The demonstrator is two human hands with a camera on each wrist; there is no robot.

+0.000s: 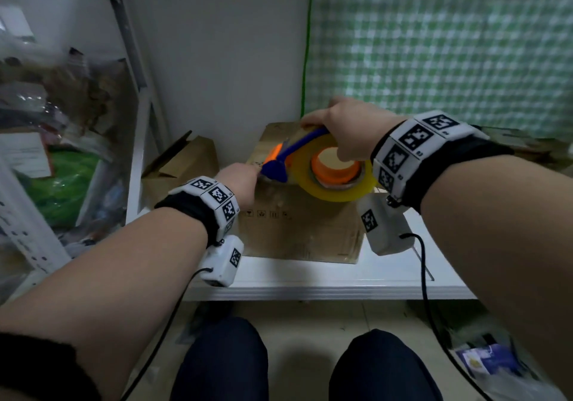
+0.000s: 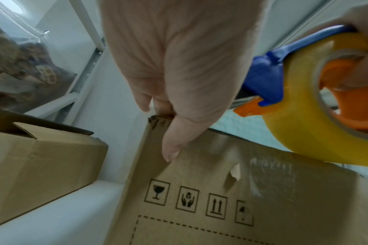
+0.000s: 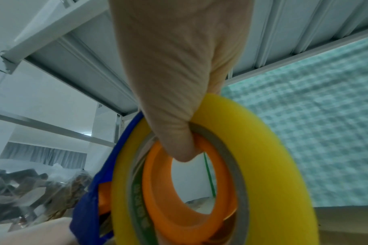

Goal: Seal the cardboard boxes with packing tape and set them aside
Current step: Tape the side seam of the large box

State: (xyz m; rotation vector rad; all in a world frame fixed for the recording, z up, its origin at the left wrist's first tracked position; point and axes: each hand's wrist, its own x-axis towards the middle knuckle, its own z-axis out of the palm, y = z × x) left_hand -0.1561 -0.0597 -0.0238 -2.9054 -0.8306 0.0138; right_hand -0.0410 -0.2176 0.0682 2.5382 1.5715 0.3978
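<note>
On the white shelf (image 1: 325, 279) in front of my knees sits the box (image 1: 297, 233), with a smaller box (image 1: 183, 165) just beside it on the left. My right hand (image 1: 350, 131) grips the tape dispenser (image 1: 328, 171) over the box top, thumb hooked in its orange core. My left hand (image 2: 179, 79) pinches the box's near left top corner.

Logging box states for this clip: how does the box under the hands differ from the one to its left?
The box under the hands is bigger, lies closed, with the left hand on its corner; the left box is smaller, untouched, one flap raised. The right hand holds the tape dispenser over the bigger one. Both are brown cardboard.
</note>
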